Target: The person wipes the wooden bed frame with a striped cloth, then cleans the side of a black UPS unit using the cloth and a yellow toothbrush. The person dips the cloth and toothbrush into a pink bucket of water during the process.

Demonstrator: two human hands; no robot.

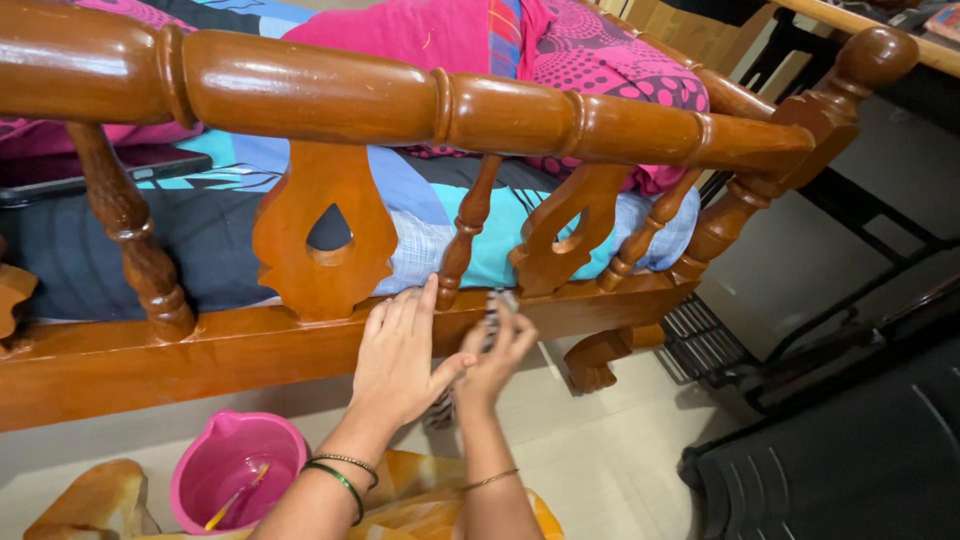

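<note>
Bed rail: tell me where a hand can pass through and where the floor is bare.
Open gaps lie between the spindles and carved panels. Bare floor lies right of the right hand, before the bed leg. It is crowded by the left hand, with the pink bucket below.

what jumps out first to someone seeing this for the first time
The glossy carved wooden bed rail with turned spindles fills the top and middle, with bright pink and blue bedding behind it. Just below centre, the left hand rests open against the bed's lower board while the right hand pinches a small grey object beside it. At bottom left a pink bucket stands on the floor.
</note>
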